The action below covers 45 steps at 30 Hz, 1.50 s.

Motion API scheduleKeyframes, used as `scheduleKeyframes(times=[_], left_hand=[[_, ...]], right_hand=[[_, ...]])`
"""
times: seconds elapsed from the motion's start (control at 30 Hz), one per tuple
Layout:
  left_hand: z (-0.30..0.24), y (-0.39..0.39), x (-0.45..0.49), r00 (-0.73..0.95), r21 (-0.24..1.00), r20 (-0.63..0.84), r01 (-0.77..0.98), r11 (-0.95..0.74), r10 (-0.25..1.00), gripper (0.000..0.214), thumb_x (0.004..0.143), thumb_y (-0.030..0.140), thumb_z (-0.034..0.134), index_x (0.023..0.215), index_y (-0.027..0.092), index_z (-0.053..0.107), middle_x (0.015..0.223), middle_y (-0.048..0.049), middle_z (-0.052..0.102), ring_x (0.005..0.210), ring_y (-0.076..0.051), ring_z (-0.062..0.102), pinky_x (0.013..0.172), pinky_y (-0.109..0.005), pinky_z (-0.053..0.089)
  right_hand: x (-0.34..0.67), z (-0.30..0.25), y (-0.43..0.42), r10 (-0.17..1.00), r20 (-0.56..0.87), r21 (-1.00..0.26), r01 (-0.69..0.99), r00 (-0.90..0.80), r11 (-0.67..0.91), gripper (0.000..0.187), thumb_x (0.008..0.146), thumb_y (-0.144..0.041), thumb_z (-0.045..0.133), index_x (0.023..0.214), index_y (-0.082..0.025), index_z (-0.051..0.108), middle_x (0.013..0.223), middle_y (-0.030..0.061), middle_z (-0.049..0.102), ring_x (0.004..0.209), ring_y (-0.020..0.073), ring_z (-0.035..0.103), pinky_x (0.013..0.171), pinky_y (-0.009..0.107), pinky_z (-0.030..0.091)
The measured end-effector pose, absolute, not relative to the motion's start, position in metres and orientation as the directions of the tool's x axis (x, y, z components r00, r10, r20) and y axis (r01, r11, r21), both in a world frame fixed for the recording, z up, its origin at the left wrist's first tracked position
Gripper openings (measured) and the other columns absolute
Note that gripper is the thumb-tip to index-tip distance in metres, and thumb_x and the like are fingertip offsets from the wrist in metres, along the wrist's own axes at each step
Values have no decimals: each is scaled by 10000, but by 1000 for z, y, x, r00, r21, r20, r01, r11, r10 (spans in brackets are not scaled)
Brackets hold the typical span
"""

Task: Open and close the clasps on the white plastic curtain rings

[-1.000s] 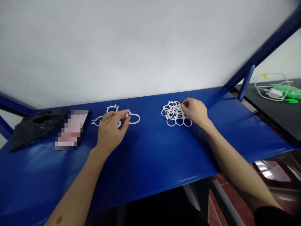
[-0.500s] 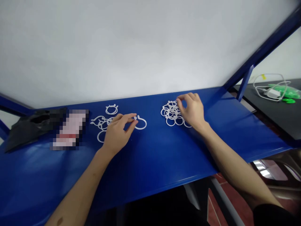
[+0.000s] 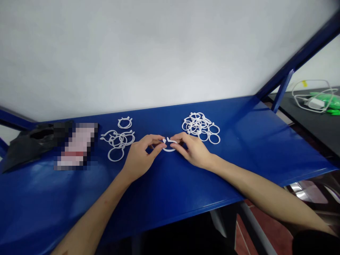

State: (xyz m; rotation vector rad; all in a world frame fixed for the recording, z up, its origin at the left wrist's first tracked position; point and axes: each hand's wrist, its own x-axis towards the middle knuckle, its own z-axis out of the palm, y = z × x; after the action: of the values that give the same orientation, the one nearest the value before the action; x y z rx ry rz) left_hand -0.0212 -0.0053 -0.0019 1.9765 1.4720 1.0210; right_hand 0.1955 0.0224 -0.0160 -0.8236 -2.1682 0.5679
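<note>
In front of me, both hands pinch one white plastic ring [image 3: 169, 149] that has knobbed ends. A small gap shows between those ends at the top, and its lower curve hangs below my fingertips. My left hand [image 3: 142, 156] is closed on the ring's left side, thumb against forefinger. From the other side my right hand [image 3: 195, 150] grips its right part the same way. Beyond the right hand lies a heap of similar white rings [image 3: 196, 124]. Left of my left hand lie several more rings [image 3: 116, 154], one group of them with their knobs pointing outward.
The blue table [image 3: 186, 191] runs up to a pale wall [image 3: 159, 53]. At the left lie a black bag [image 3: 29, 145] and a blurred-out pinkish flat object [image 3: 77, 145]. A dark surface at right bears a white cable [image 3: 313, 101] and a green bag [image 3: 332, 101].
My right hand has left the heap and come left to the ring, now gripping it too. The left hand has moved slightly right and down with the ring.
</note>
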Motion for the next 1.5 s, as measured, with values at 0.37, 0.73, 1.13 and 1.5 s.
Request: scheduleKeyframes(times=[0.37, 0.73, 1.13, 1.5], left_hand=[[-13, -14, -9, 211, 646, 407, 621, -443, 889, 127, 918, 146, 591, 828, 209, 654, 803, 15, 697, 745, -128, 660, 703, -248, 500], [-5, 7, -39, 274, 395, 401, 809, -435, 874, 241, 963, 355, 568, 1138, 219, 662, 991, -63, 752, 975, -262, 663, 936, -439, 499], [-19, 28, -86, 30, 127, 364, 989, -81, 931, 284, 931, 364, 492, 1035, 197, 696, 1027, -184, 715, 1047, -402, 566, 889, -563, 405], [-1, 14, -53, 95, 493, 396, 818, -298, 914, 139, 913, 341, 596, 987, 232, 641, 1032, -64, 697, 901, -230, 656, 854, -388, 502]], right_hand=[[199, -19, 21, 602, 527, -561, 287, -600, 777, 201, 1040, -220, 491, 955, -179, 669, 922, 65, 758, 816, 159, 720, 719, 276, 576], [204, -5, 34, 629, 556, -414, 475, -543, 776, 225, 1041, -282, 489, 1062, -190, 693, 1091, 104, 688, 916, 187, 682, 756, 327, 583], [326, 10, 100, 957, 241, -444, 858, -162, 258, 175, 860, -277, 632, 929, -165, 747, 875, 83, 748, 760, 193, 662, 727, 338, 504], [316, 18, 92, 954, 239, -378, 888, -179, 261, 207, 876, -257, 593, 963, -175, 763, 915, 83, 747, 809, 213, 676, 771, 373, 521]])
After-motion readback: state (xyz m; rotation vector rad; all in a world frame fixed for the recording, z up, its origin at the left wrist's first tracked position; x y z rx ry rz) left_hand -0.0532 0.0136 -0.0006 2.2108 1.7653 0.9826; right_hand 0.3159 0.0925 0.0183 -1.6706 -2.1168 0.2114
